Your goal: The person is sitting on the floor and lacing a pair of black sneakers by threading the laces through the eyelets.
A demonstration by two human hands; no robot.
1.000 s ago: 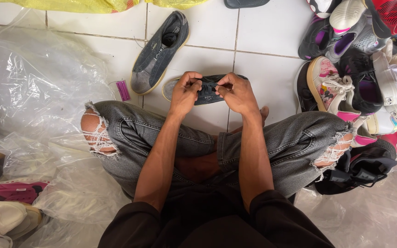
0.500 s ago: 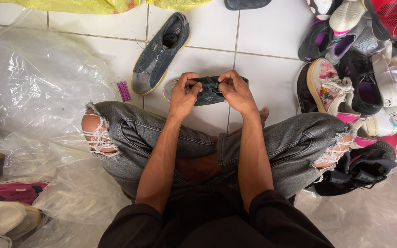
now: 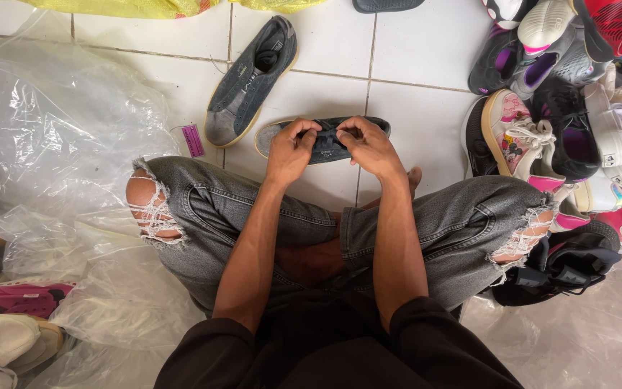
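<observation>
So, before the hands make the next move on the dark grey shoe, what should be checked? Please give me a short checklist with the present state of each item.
1. Left hand grips the dark grey suede shoe with the tan sole: ok.
2. Right hand grips the same shoe: ok.
3. The shoe rests on the white tiled floor in front of the crossed legs: ok.
4. Laces fully threaded and tied: cannot tell, the fingers cover them.
5. The matching dark grey shoe lies within reach, ahead and to the left: ok.
6. Space around the shoe free of the pile of mixed shoes on the right: ok.
</observation>
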